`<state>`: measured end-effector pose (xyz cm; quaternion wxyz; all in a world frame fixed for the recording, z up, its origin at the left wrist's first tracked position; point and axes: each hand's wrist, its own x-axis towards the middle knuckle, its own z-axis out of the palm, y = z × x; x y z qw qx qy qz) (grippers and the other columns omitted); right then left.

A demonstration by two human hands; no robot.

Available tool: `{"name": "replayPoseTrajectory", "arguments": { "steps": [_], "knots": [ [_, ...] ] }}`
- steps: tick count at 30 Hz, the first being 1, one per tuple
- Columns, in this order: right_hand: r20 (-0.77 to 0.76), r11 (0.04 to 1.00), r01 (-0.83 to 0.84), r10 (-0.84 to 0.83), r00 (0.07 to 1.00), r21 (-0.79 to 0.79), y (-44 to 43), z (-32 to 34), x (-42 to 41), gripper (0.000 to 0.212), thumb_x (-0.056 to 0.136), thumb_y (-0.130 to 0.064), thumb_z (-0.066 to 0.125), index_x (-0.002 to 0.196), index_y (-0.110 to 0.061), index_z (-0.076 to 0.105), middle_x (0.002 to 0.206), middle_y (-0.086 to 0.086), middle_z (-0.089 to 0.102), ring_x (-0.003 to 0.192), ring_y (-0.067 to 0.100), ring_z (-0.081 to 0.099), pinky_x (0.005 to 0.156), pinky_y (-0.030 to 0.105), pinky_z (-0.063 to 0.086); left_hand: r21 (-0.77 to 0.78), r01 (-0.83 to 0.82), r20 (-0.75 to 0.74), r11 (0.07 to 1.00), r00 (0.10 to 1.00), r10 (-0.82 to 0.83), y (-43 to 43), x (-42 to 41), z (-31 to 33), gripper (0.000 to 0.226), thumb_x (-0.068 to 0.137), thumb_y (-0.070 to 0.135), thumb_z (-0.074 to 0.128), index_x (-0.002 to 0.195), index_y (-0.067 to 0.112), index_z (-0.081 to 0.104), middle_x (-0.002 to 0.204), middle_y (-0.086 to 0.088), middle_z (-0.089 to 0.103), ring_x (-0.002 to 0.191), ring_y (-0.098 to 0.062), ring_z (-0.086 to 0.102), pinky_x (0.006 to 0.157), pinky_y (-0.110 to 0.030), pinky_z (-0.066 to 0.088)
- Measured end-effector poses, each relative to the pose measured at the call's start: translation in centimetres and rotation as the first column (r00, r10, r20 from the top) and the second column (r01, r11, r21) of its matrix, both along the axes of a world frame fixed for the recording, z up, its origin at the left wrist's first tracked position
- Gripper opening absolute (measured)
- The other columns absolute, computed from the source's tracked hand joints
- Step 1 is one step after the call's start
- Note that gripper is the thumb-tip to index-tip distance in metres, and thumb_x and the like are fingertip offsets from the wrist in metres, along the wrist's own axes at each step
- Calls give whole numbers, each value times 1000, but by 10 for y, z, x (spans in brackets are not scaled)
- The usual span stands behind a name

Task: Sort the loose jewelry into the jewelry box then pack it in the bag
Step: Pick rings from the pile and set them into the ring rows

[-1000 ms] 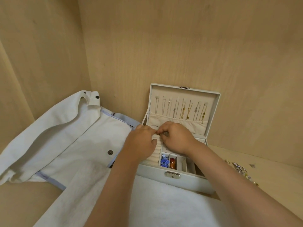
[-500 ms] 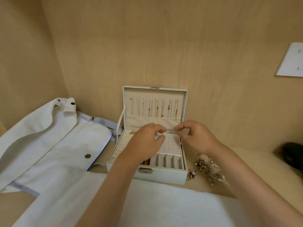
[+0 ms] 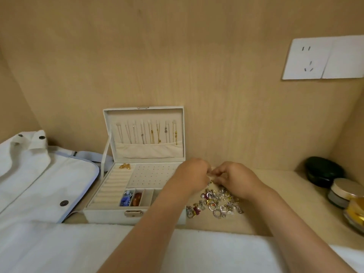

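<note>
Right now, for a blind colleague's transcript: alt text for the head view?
The left hand and right hand meet, fingers curled, over the far edge of a pile of loose jewelry right of an open jewelry box. A white bag lies left of the box.

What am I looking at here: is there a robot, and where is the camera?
No robot here: a person works with two bare hands. The camera sits on their head, looking forward and down, so you see their forearms reaching in. On the wooden surface stands an open jewelry box, necklaces hanging in its lid. Left of it lies a white bag; right of it, a pile of loose jewelry. The left hand and right hand meet fingertip to fingertip just above that pile, apparently pinching one small piece, too tiny to identify. Jars stand at the far right; a white cloth lies in front.
</note>
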<state>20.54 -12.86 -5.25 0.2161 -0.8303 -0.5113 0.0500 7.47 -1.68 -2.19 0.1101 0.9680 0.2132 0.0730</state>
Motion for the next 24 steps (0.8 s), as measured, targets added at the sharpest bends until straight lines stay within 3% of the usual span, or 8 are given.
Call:
{"name": "replayPoseTrajectory", "arguments": {
  "steps": [3,8,12,17,20,22,24],
  "knots": [
    [36,998,-12,14,999,-54,6,-2,-2,25,89,-33,68,113,-36,73,111,-10,69,102,15,65,83,30,51,37,-22,-55,999,998,24,2,8,-6,26,89,21,64,114,23,69,111,0,64,102,-21,60,90,-37,52],
    [36,998,0,3,999,-70,9,-4,-1,15,84,-33,70,97,-37,77,94,-14,73,90,10,66,73,26,49,88,-2,-128,996,992,13,5,14,-11,26,88,23,65,113,24,69,109,2,66,102,-20,61,90,-37,52],
    [-46,998,47,-49,998,-33,8,-5,2,5,80,-34,75,84,-34,73,82,-17,69,84,8,64,72,25,47,57,11,-102,998,995,-5,5,16,-13,25,86,27,67,111,27,68,106,6,67,100,-16,62,85,-33,50],
    [-314,986,92,-45,948,138,3,-4,6,11,77,-27,78,75,-37,75,76,-12,74,80,11,71,82,39,58,-213,25,77,977,997,-9,10,13,-12,28,80,29,74,106,31,62,94,12,70,90,-10,65,86,-38,54],
    [-550,944,141,49,834,297,2,1,4,9,81,-13,78,76,-21,78,77,2,77,81,23,74,87,47,59,-342,71,234,937,972,12,10,7,-9,28,79,23,78,102,29,62,87,11,70,80,-6,66,82,-38,56],
    [-627,920,165,103,772,354,0,7,1,8,85,-7,75,80,-12,78,76,4,76,68,10,69,76,30,58,-371,103,323,923,946,25,9,4,-4,26,79,21,79,100,26,65,84,8,71,75,-3,64,81,-35,56],
    [-673,912,180,129,728,369,-2,17,-5,6,88,-4,72,90,0,76,71,3,71,47,-2,55,53,12,44,-406,125,385,905,922,45,7,1,0,22,77,20,81,95,24,69,82,6,73,73,-2,64,79,-32,56]
  ]
}}
